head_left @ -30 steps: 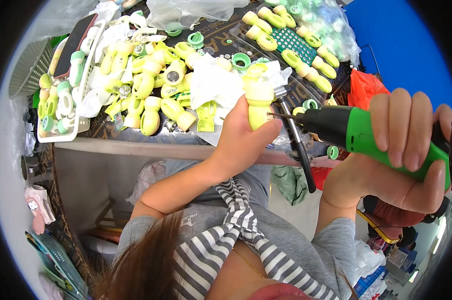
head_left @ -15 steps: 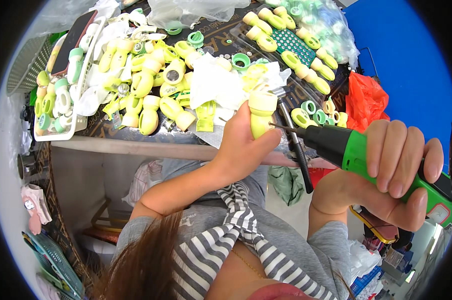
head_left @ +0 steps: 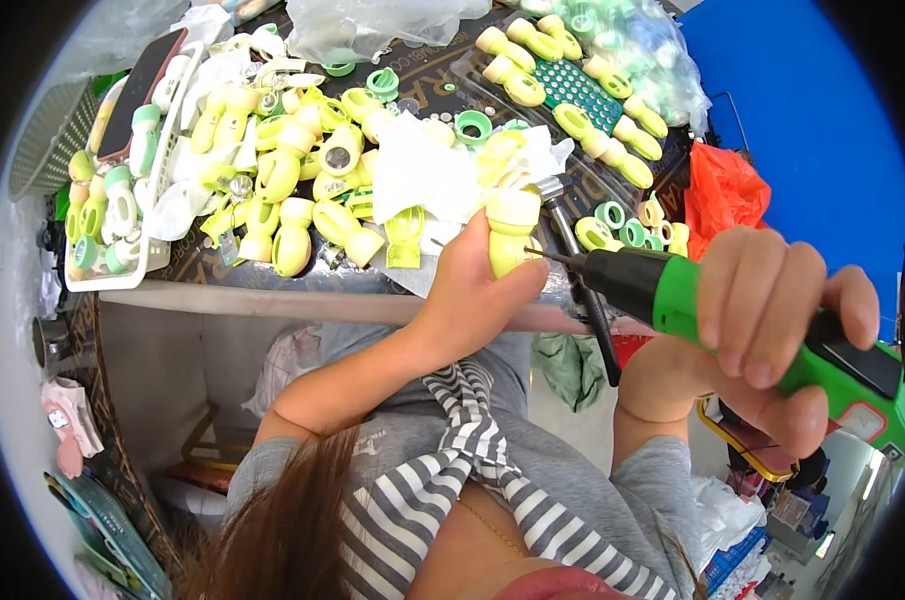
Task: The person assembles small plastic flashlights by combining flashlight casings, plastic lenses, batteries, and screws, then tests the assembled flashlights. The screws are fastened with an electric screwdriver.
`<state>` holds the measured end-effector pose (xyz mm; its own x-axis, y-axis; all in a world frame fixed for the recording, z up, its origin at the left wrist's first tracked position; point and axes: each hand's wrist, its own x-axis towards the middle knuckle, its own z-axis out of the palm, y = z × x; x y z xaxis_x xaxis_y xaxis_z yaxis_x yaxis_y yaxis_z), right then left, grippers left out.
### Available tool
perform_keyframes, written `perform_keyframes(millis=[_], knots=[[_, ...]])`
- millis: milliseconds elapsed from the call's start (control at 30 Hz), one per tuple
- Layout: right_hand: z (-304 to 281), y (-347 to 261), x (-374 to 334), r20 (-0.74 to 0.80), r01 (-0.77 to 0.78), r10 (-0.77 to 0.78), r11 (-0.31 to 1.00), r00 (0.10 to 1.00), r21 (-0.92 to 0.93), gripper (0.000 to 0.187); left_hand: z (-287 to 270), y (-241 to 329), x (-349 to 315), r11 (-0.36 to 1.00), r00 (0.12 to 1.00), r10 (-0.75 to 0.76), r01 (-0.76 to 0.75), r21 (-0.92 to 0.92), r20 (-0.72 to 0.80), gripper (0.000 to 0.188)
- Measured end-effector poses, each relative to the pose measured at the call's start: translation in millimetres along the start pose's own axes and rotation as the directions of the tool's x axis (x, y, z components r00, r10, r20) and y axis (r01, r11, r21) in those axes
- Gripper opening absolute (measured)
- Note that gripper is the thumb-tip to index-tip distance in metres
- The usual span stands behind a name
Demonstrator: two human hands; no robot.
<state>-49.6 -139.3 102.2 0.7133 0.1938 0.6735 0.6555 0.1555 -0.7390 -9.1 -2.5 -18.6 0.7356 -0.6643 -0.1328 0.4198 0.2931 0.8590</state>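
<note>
Landmark: black-handled hammer (head_left: 595,300), head on the counter (head_left: 303,304), handle reaching past its front edge. Left hand (head_left: 481,290) just left of the hammer; grip clamped on 1 yellow-green piece (head_left: 511,232), roughly upright, rounded end up, beside the hammer's head. Right hand (head_left: 758,325) to the hammer's right; grip wrapped around a green-and-black power driver (head_left: 675,298). Driver's nose crosses over the hammer's handle, thin bit (head_left: 555,257) pointing left at the piece's side; whether the tip touches, cannot tell. Left of the hammer: white tissue (head_left: 423,170), then a heap of yellow-green casings (head_left: 283,175), farthest out a white basket (head_left: 123,282). Just right of the hammer: green rings (head_left: 610,214); farther right, red bag (head_left: 725,200). Beyond the hammer, rightward: green perforated board (head_left: 578,95), casings around it.
</note>
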Motion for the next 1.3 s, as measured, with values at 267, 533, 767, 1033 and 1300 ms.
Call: perform_keyframes(millis=[267,533,767,1033,1300], knots=[[-3.7,-2.6,-1.4,-0.025,0.023,-0.02,0.991,0.999,0.134,0.031,3.0,13.6,-1.7,0.999,0.999,0.006,-0.007,0.032,0.031,0.04],[-2.2,-20.8,3.3,-0.357,0.195,-0.108,0.957,0.928,0.216,0.035,-2.0,8.4,8.5,1.0,0.998,-0.009,0.009,0.003,0.067,0.022],[-47.9,-52.1,-43.3,-0.467,-0.03,0.019,0.999,0.884,-0.017,0.034,-15.2,10.6,10.9,0.953,0.96,-0.057,0.134,-0.272,0.273,0.023],[-69.2,-65.1,-102.3,-0.71,-0.192,0.042,0.972,0.703,-0.134,0.035,-14.4,13.3,18.8,0.731,0.869,-0.033,0.358,-0.581,0.494,0.04],[-93.5,-74.0,-132.1,-0.814,-0.353,-0.013,0.897,0.581,-0.267,0.043,-11.2,21.2,20.1,0.601,0.851,-0.111,0.469,-0.647,0.514,0.04]])
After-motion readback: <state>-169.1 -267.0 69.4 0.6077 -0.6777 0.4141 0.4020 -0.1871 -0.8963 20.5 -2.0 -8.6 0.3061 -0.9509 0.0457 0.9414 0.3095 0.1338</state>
